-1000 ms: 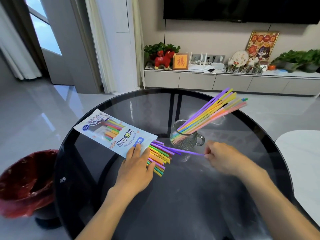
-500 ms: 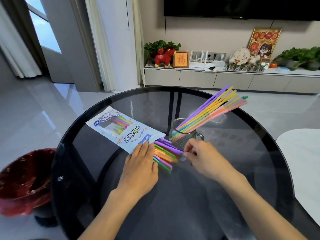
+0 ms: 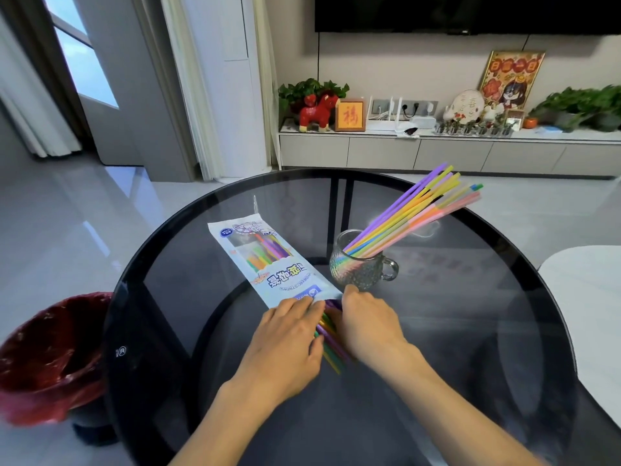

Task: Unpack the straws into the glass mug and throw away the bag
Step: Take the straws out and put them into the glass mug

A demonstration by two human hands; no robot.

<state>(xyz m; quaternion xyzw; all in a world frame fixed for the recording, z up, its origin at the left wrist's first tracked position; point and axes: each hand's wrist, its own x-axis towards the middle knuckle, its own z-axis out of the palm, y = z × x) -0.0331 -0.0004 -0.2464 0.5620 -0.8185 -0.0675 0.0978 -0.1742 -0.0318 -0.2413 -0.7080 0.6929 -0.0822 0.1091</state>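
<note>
Since a second ago the right hand (image 3: 366,322) has come back from the glass mug (image 3: 361,269) to the straws (image 3: 331,344) poking from the bag (image 3: 268,264), fingers curled onto them. Left hand (image 3: 287,341) presses flat, fingers together, on the bag's open end.

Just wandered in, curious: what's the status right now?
Left hand flat on bag. Right hand at loose straws, grip hidden. Mug part-filled. Nothing blocking.

Your left hand (image 3: 289,334) lies flat on the open end of the bag (image 3: 268,264), fingers straight, while your right hand (image 3: 364,322) curls round the straws (image 3: 331,344) sticking out of it. Just beyond stands the mug (image 3: 359,269) with more straws leaning right, all on the table (image 3: 470,331). A red-lined bin (image 3: 47,358) sits left.
</note>
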